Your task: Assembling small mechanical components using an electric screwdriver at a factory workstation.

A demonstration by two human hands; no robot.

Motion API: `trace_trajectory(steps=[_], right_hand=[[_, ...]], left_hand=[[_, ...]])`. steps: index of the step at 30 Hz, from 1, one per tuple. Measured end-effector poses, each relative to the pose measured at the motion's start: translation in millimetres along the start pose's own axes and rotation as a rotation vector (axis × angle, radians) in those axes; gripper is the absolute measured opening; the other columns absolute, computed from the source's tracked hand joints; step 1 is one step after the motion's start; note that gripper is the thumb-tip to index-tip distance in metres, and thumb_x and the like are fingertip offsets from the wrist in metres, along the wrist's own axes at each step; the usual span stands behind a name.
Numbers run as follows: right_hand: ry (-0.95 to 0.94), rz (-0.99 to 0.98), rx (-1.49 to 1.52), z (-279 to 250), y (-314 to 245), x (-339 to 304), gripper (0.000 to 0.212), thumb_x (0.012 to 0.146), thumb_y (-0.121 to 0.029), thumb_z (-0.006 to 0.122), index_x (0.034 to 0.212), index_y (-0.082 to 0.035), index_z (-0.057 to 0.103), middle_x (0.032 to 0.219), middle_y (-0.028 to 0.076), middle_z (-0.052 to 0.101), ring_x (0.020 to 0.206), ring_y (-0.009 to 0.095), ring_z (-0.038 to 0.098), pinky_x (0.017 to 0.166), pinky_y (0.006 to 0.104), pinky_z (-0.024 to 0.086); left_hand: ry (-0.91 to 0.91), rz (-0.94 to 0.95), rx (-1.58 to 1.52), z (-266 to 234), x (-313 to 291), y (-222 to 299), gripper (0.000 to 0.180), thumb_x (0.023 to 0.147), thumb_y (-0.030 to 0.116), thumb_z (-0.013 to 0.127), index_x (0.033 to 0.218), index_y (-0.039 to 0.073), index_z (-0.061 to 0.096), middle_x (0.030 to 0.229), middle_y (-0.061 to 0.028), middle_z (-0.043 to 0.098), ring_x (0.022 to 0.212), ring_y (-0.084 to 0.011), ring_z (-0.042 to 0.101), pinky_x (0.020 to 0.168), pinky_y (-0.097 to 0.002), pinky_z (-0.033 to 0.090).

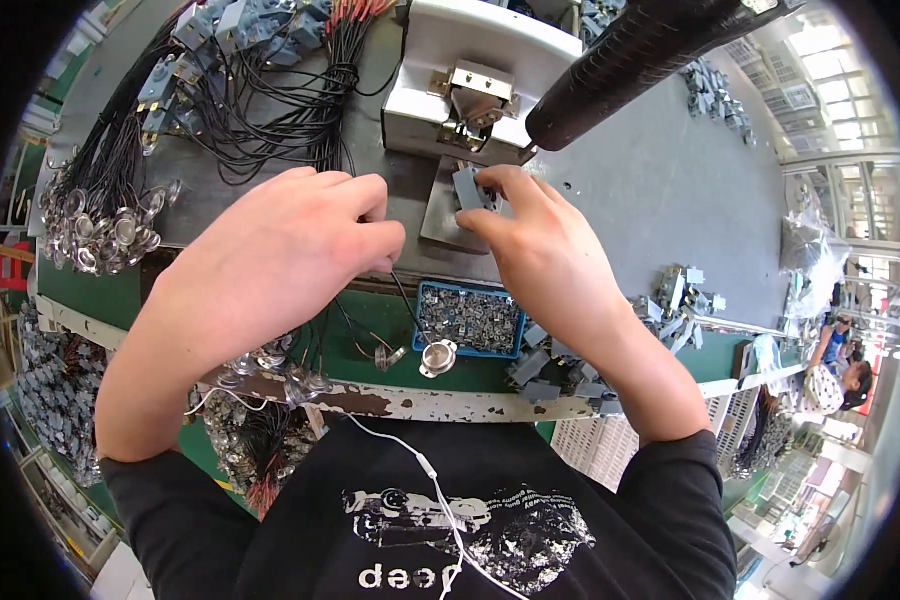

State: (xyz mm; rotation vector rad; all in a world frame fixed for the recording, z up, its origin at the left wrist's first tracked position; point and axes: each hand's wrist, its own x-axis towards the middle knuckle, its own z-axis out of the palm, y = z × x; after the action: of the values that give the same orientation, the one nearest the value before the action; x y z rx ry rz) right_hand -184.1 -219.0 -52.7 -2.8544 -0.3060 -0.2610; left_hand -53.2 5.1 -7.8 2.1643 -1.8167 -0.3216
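Observation:
My left hand (300,240) is closed in a pinch, its fingertips partly hidden. From under them a black wire (406,297) runs down to a round metal disc with two ears (437,358), which hangs beside a blue tray. My right hand (540,225) grips a small grey plastic block (473,188) with metal terminals between thumb and fingers. That block is at a flat metal plate (448,222), in front of a white machine (435,105) with a metal fixture. Whether the block touches the plate, I cannot tell.
The blue tray (470,318) holds many small metal parts. Wired grey blocks (250,35) and metal discs (100,225) are heaped at the left. More grey blocks (680,300) lie right. A thick black cylinder (630,75) juts in overhead. A person (838,375) is far right.

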Motion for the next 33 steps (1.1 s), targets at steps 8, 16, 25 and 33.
trace_trajectory(steps=[8,16,25,33], right_hand=[[-0.095,0.05,-0.141,-0.5,-1.2,10.3,0.022,0.083,-0.01,0.075,0.104,-0.008,0.071,0.103,0.01,0.064,0.096,0.032,0.066,0.082,0.0423,0.055],[0.224,-0.032,0.024,37.3,6.6,5.7,0.03,0.081,-0.014,0.081,0.109,-0.01,0.074,0.108,0.008,0.069,0.098,0.03,0.066,0.082,0.0394,0.056],[-0.391,0.479,0.804,-30.1,-42.9,-19.6,0.062,0.089,-0.015,0.081,0.146,-0.009,0.056,0.096,0.016,0.076,0.075,0.031,0.073,0.077,0.0377,0.058],[-0.397,0.11,0.346,-31.4,29.3,0.8,0.038,0.086,-0.008,0.077,0.124,-0.01,0.074,0.083,0.013,0.071,0.074,0.034,0.068,0.066,0.0388,0.054]], left_hand=[[0.016,0.029,0.001,6.1,3.0,-1.7,0.007,0.086,0.013,0.066,0.086,0.006,0.066,0.09,-0.0087,0.06,0.09,-0.0265,0.063,0.084,-0.0384,0.049],[0.055,0.02,-0.014,8.7,1.5,-7.7,0.011,0.084,0.015,0.074,0.087,0.009,0.066,0.089,-0.0041,0.058,0.087,-0.0245,0.059,0.081,-0.0378,0.047],[0.339,0.163,0.179,12.7,19.9,-8.4,0.008,0.084,0.016,0.071,0.085,0.009,0.066,0.091,-0.0019,0.066,0.1,-0.0208,0.062,0.087,-0.0379,0.048],[-0.027,0.077,-0.183,25.6,22.7,-33.8,0.022,0.088,0.008,0.07,0.11,0.011,0.073,0.086,-0.007,0.07,0.084,-0.0303,0.066,0.078,-0.0407,0.051]])
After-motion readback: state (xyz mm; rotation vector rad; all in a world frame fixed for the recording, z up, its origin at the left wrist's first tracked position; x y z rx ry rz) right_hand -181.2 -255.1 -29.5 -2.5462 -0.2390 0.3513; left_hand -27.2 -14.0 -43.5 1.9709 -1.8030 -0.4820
